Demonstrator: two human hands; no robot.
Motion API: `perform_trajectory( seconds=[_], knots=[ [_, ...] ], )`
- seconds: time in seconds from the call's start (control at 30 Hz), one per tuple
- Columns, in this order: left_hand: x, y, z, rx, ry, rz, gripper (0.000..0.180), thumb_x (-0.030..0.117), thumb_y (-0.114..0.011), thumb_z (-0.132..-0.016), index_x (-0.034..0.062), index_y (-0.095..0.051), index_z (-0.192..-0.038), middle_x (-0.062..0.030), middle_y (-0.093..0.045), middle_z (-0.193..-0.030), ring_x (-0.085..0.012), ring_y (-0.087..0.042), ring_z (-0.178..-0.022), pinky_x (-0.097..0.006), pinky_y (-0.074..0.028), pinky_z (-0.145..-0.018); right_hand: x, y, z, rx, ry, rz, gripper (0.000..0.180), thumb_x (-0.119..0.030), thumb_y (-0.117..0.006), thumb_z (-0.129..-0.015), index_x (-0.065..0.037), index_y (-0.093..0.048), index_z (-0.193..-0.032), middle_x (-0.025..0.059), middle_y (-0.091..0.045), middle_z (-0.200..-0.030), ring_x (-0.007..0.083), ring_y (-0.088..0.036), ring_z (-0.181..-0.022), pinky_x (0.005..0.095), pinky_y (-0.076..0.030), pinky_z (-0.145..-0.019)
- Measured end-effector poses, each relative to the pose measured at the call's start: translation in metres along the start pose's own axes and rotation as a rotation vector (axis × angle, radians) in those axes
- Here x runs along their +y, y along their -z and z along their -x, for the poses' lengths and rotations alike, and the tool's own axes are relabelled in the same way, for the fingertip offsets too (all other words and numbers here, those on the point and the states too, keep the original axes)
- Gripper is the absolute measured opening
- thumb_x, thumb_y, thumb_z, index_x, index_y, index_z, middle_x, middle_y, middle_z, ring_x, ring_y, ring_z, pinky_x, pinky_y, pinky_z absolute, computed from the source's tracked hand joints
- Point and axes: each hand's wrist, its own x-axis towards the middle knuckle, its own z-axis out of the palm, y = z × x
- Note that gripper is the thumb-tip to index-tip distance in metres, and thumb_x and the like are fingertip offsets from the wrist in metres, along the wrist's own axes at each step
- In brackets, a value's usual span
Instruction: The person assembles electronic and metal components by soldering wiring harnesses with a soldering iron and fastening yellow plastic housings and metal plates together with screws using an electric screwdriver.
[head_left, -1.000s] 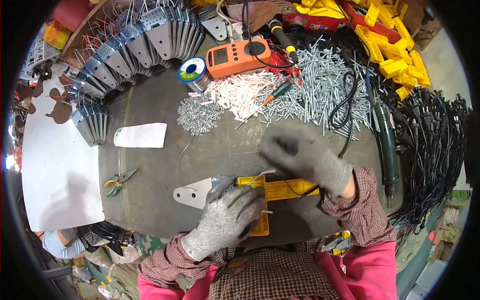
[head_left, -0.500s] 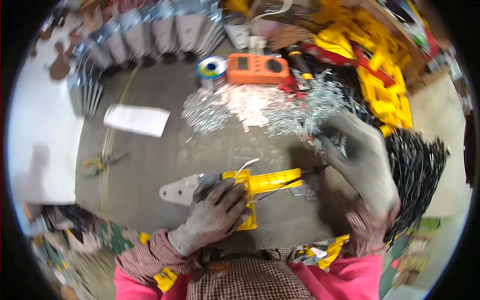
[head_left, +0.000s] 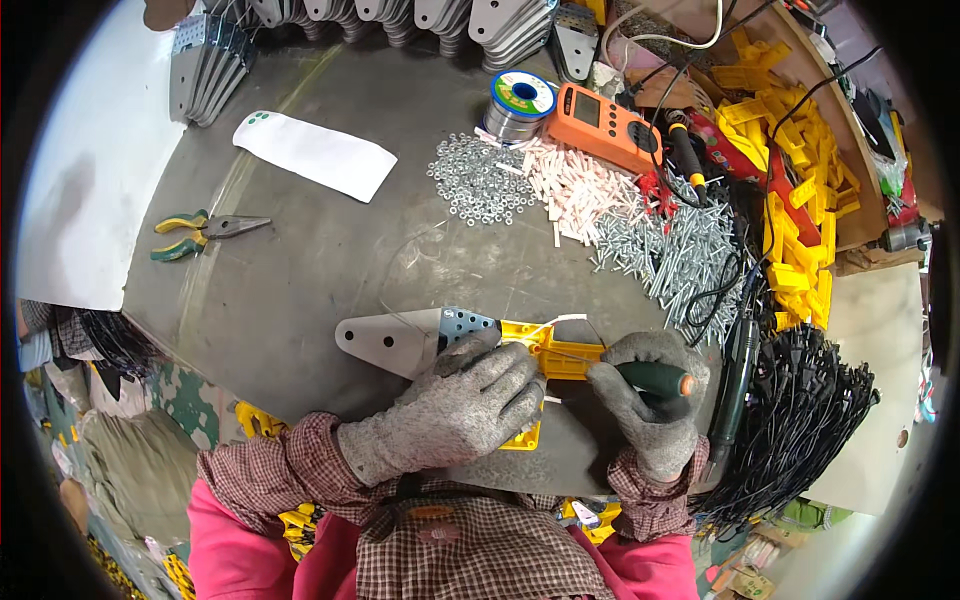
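Observation:
My left hand (head_left: 462, 410), in a grey glove, is closed over a yellow T-shaped plastic housing (head_left: 567, 362) and holds it down on the table. A grey tapered plate (head_left: 383, 341) with holes sticks out to the left of that hand, its bluish perforated end (head_left: 465, 322) against the housing. My right hand (head_left: 655, 405), also gloved, is wrapped around the dark green handle of a screwdriver (head_left: 652, 378) with an orange end. The screwdriver's thin shaft points left into the housing. A white wire end (head_left: 568, 318) rises from the housing; my left fingers hide part of it.
Pliers (head_left: 208, 232) and a white paper strip (head_left: 318, 155) lie at the left. Farther back are nuts (head_left: 480, 180), pale pink sleeves (head_left: 570, 188), screws (head_left: 680, 260), a solder spool (head_left: 518, 105) and an orange multimeter (head_left: 604, 122). A soldering iron (head_left: 735, 385) and black cables (head_left: 810, 420) are right.
My right hand has come down and left from beside the screws to the yellow housing, where it now plainly grips the screwdriver. My left hand stays on the housing; the view has shifted.

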Motion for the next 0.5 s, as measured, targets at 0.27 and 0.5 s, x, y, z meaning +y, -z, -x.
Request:
perform_trajectory(
  seconds=[0.27, 0.5],
  knots=[
    [-0.004, 0.015, -0.004, 0.054, 0.11, 0.236, 0.04, 0.022, -0.068, -0.076, 0.0066, -0.066, -0.113, -0.0103, -0.062, -0.114, -0.0285, -0.055, -0.118, -0.048, -0.041, -0.105, -0.004, -0.019, -0.008, -0.049, 0.013, -0.029, 0.017, -0.01, -0.079, -0.081, -0.003, -0.065, -0.086, 0.0084, -0.069, -0.075, 0.0182, -0.067, -0.061, 0.0292, -0.052, -0.057],
    [0.013, 0.071, -0.166, -0.44, 0.082, 0.079, 0.063, 0.03, -0.069, -0.082, 0.0045, -0.049, -0.136, -0.0232, -0.049, -0.138, -0.0419, -0.046, -0.129, -0.054, -0.031, -0.111, 0.068, -0.041, 0.039, -0.125, -0.039, -0.199, 0.054, -0.025, -0.054, -0.101, -0.003, -0.036, -0.147, 0.0164, -0.048, -0.14, 0.0245, -0.046, -0.131, 0.0418, -0.042, -0.108]
  ],
)
